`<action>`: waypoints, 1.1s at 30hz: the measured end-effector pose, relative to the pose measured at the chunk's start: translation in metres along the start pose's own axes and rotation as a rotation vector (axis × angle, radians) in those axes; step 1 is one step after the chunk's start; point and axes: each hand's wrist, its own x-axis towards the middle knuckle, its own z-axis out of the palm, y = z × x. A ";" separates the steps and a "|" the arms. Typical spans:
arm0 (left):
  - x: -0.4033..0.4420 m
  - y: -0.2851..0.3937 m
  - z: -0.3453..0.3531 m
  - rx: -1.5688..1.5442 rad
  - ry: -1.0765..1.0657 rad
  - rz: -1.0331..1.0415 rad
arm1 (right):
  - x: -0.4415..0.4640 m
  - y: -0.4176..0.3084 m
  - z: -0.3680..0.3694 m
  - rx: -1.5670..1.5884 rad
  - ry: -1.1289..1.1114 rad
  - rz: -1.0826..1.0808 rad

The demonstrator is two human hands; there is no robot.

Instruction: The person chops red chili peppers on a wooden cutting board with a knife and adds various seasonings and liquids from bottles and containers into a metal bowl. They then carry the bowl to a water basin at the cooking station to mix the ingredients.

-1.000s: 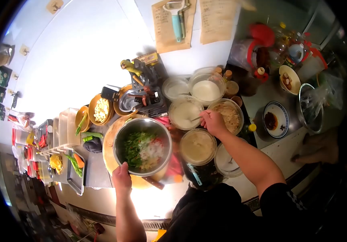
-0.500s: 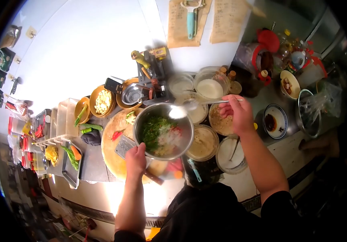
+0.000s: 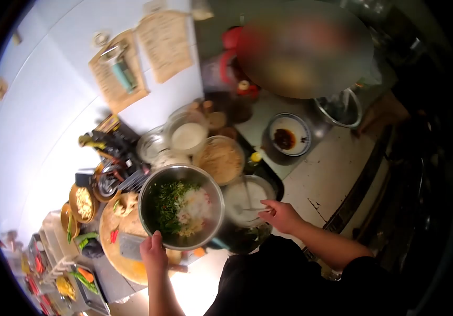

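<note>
My left hand grips the near rim of a steel mixing bowl, thumb over the edge. Inside the bowl lie chopped green herbs beside a pale heap with white powder and reddish bits. To the right, my right hand pinches the handle of a spoon whose other end is in a round tub of white powder. Below the bowl's left side, a cleaver rests on a round wooden chopping board.
Tubs of tan powder and white powder stand behind the bowl. A patterned bowl with dark sauce sits farther right. At left are a bowl of pale chopped pieces and a vegetable tray. A blurred patch covers the upper right.
The view has turned right. My right hand has gone from over the steel bowl, with a spoonful of white powder, down to the white powder tub. My left hand still holds the bowl.
</note>
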 end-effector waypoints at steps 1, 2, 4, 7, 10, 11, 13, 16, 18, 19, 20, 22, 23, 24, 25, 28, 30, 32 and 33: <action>-0.007 0.014 0.013 -0.050 -0.031 -0.003 | -0.008 -0.007 -0.012 -0.323 -0.007 -0.018; -0.017 0.029 0.028 -0.045 -0.044 0.003 | -0.011 -0.008 -0.027 -0.319 0.006 -0.010; -0.037 0.053 0.061 0.030 -0.070 -0.068 | -0.011 -0.007 -0.058 -0.297 0.163 -0.239; -0.061 0.056 0.127 -0.068 -0.149 0.036 | -0.006 0.015 -0.104 0.545 -0.202 0.008; -0.092 0.062 0.203 0.076 -0.177 0.015 | 0.004 0.036 -0.158 0.630 -0.250 0.060; -0.101 0.059 0.234 -0.026 -0.169 0.021 | 0.010 0.046 -0.179 0.555 -0.236 0.092; -0.122 0.062 0.281 0.305 -0.201 0.013 | 0.013 0.080 -0.219 0.578 -0.170 0.113; -0.156 0.069 0.362 0.218 -0.283 0.185 | 0.004 0.127 -0.284 0.472 -0.104 0.281; -0.158 0.057 0.405 0.221 -0.412 0.250 | -0.014 0.145 -0.321 0.513 -0.035 0.315; -0.159 0.054 0.421 0.327 -0.491 0.262 | -0.027 0.156 -0.338 0.544 0.024 0.369; -0.178 0.111 0.439 0.488 -0.585 0.165 | -0.039 0.171 -0.352 0.556 0.042 0.365; -0.175 0.112 0.474 0.510 -0.627 0.292 | -0.066 0.204 -0.372 0.616 0.227 0.406; -0.173 0.105 0.492 0.522 -0.671 0.409 | -0.079 0.220 -0.380 0.639 0.265 0.428; -0.165 0.097 0.511 0.385 -0.724 0.531 | -0.091 0.236 -0.388 0.652 0.353 0.417; -0.154 0.081 0.529 0.217 -0.739 0.279 | -0.103 0.249 -0.392 0.663 0.458 0.405; -0.111 0.030 0.580 0.388 -0.861 0.532 | -0.148 0.259 -0.403 0.698 0.687 0.476; -0.118 0.024 0.615 0.499 -0.923 0.526 | -0.185 0.260 -0.423 0.702 0.730 0.658; -0.134 0.020 0.656 0.309 -1.035 0.565 | -0.215 0.291 -0.425 0.914 0.934 0.639; -0.127 0.007 0.678 0.321 -1.128 0.523 | -0.227 0.306 -0.427 1.121 1.005 0.576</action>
